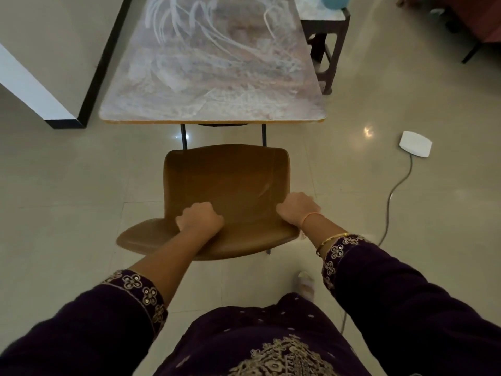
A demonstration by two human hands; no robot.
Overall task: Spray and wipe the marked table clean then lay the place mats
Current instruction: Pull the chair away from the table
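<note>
My left hand (199, 217) and right hand (296, 208) curl tight over the back of the chair (227, 175); next I should pull it near, clear of the messy table (211, 77).

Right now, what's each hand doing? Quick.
Left hand: closed, gripping the backrest of the brown chair.
Right hand: closed, gripping the same backrest.
</note>
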